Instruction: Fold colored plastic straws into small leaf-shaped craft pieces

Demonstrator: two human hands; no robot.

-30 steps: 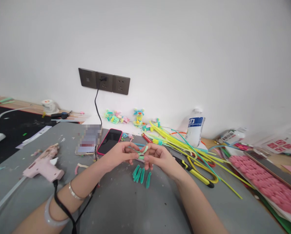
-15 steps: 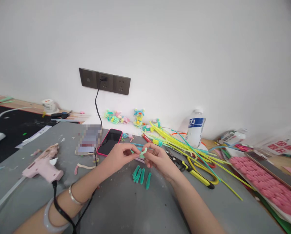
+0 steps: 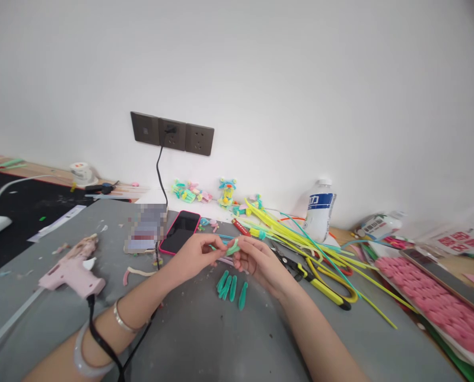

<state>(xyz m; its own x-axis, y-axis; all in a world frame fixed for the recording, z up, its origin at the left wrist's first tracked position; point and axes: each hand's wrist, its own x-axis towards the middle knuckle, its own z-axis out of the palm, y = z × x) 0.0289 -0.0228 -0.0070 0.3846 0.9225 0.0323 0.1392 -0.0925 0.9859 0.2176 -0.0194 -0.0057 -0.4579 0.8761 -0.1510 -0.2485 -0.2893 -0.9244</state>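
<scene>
Between my two hands is a short piece of light green pipe cleaner (image 3: 233, 248), bent over on itself. My left hand (image 3: 200, 254) pinches its left end between thumb and forefinger. The fingertips of my right hand (image 3: 257, 260) close on its right side, with the other fingers curled below. On the grey mat just under my hands lie several folded teal pipe cleaner pieces (image 3: 233, 288), one a little apart to the right (image 3: 242, 296).
A pink glue gun (image 3: 72, 273) with a black cord lies left. A phone (image 3: 180, 232) is behind my left hand. Yellow-handled pliers (image 3: 320, 284), long yellow pipe cleaners (image 3: 284, 225) and a bottle (image 3: 319, 209) are right. Small fuzzy figures (image 3: 227, 192) stand by the wall.
The right fingers have straightened and pressed over the light green piece, whose curved end now lies flatter. The view has shifted very slightly; the things on the mat stay put.
</scene>
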